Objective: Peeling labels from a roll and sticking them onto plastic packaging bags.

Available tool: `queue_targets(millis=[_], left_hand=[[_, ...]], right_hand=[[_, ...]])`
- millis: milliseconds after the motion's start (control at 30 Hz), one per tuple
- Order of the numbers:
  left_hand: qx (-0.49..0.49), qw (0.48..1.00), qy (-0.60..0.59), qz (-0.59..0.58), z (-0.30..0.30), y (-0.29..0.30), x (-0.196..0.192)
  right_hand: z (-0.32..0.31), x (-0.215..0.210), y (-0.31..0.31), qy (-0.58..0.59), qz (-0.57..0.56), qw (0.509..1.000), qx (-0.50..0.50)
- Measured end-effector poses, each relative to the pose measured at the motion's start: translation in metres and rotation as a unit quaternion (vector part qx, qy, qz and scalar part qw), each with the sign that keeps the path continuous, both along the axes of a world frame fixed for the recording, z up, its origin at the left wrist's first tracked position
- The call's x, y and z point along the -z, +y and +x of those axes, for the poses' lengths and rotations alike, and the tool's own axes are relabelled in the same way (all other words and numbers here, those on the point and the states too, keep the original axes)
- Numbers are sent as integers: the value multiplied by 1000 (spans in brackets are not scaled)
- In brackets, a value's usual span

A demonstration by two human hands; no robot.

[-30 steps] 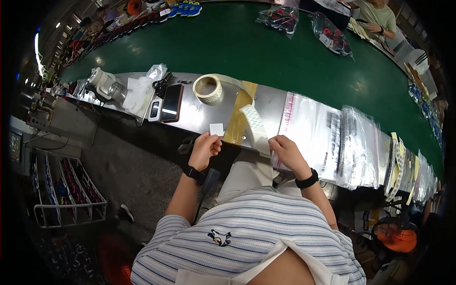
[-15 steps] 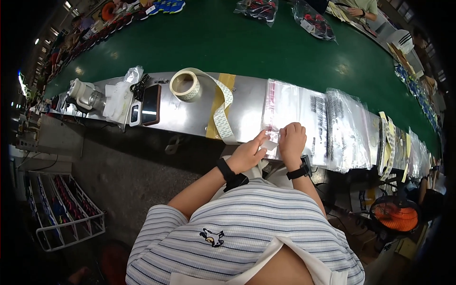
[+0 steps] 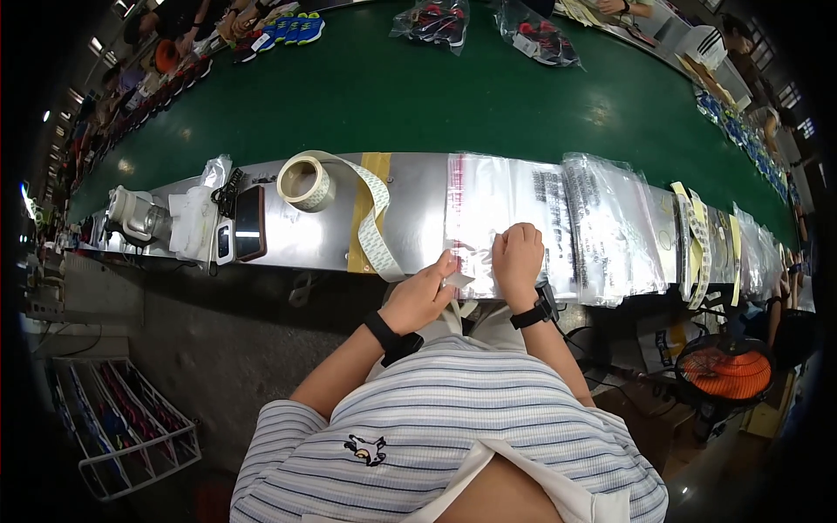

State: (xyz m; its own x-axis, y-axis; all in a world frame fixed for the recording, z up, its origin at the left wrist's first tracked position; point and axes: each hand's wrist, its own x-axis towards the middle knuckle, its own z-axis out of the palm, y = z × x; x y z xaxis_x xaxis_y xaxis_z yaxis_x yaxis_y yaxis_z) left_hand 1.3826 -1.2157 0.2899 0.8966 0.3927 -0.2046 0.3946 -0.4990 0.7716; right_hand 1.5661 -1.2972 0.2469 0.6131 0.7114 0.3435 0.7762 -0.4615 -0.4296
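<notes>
Between the thumb and fingers of my left hand is a small pale label, at the near left corner of a stack of clear plastic bags. My right hand is closed over the top bag, fingers curled down; the film is creased beside it, and the fingertips are hidden. The bags have a pink strip along the left edge and dark print on the right. To the left, a roll of labels stands on the metal ledge, its patterned strip trailing toward the near edge.
More plastic bags lie right of the stack. A phone and a white-framed device sit left of the roll. Beyond runs a green conveyor belt with bagged shoes. An orange fan stands lower right, a shoe rack lower left.
The whole view has shifted, so the ledge and its items appear further left. My left hand has drawn slightly away from my right, still pinching the label. My right hand stays over the bag.
</notes>
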Motion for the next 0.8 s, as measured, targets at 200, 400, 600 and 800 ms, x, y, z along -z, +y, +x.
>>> queue_targets(millis=[200,400,600,800], left_hand=[[-2,999,29,28,4,3,-13],[-19,997,39,63,3,5,-9],[-34,979,-142,-145,47,22,-42],[-9,603,-198,-773,125,37,26]], right_hand=[[-16,-5,6,-7,27,999,-17],[6,5,-1,27,68,997,-5],[20,-2,-25,267,144,953,10],[31,-1,-33,446,198,872,37]])
